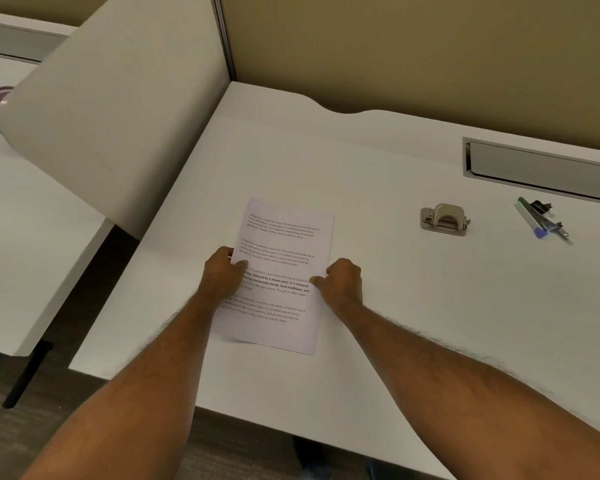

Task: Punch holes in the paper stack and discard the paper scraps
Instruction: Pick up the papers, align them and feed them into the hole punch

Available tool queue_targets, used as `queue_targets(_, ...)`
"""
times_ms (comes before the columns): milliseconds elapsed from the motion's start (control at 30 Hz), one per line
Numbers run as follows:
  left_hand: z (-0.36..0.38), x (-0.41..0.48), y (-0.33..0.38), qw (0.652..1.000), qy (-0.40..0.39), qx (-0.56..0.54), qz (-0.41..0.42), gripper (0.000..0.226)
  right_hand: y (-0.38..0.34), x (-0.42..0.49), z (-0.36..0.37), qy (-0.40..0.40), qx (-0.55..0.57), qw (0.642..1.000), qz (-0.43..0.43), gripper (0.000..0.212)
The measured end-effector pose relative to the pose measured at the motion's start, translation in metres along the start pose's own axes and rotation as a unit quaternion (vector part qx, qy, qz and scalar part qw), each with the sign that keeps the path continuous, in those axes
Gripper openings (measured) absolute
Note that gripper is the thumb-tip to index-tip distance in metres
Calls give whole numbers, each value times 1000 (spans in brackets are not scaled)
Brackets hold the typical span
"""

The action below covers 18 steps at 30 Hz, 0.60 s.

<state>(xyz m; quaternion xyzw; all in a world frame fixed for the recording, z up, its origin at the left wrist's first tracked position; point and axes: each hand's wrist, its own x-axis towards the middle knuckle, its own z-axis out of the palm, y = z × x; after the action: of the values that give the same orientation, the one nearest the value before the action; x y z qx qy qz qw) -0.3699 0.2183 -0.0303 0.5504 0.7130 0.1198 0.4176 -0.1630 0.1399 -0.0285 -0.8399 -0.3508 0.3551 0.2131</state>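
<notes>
My left hand [222, 271] is gripping the left edge of the white printed paper stack [284, 244], thumb on top. My right hand [342, 280] is pinching its right edge. The stack is lying on the white desk [378, 323]. The silver metal hole punch [444, 218] is sitting well apart, off right.

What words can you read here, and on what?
"Defined by a slower pace, it is centered": bold, on the paper stack.
"community bonds, local traditions, and": next bold line.
Other paragraphs there: too small to read reliably.
Hole punch: no legible marking.
</notes>
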Motion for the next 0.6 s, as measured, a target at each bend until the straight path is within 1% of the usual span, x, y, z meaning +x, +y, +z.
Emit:
queue_targets(100, -1, -2, -3, 999, -34, -26, 34, 31, 1, 2, 0, 1, 2, 1000, -6, 37)
queue_targets(200, 1, -8, -8, 996, -37, -51, 65, 28, 5, 4, 0, -4, 5, 1000, -14, 34)
queue_targets(333, 2, -14, -16, 990, -56, -111, 67, 30, 17, 10, 0, -17, 93, 995, -27, 26)
queue_targets(433, 1, -17, -20, 984, -66, -153, 55, 30, 21, 11, -9, 8, 130, 991, -36, 23)
queue_targets(500, 2, -21, -21, 980, -70, -180, 49, 28, 22, 12, -16, 17, 156, 987, -25, 29)
queue_targets(600, 4, -28, -18, 973, -76, -210, 54, 25, 21, 14, -21, -27, 180, 983, -1, 41)
